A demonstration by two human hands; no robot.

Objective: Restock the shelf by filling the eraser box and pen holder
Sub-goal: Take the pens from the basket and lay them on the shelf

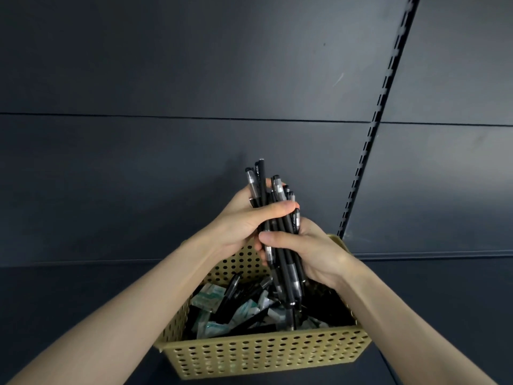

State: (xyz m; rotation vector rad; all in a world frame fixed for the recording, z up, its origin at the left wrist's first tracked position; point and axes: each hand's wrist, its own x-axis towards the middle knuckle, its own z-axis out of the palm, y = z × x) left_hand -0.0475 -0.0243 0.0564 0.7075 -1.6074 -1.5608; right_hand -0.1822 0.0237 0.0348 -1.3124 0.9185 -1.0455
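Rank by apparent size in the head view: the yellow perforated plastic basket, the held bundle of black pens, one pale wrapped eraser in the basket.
1. yellow perforated plastic basket, largest.
2. bundle of black pens, clearly smaller.
3. pale wrapped eraser, smallest.
Nearness enlarges the basket's front, yet the gaps are wide enough to rank.

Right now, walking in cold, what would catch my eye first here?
Centre frame, a left hand and a right hand grip one upright bundle of black pens. Right below it sits a tan perforated basket on the dark shelf, holding loose pens and pale wrapped packets, likely erasers.
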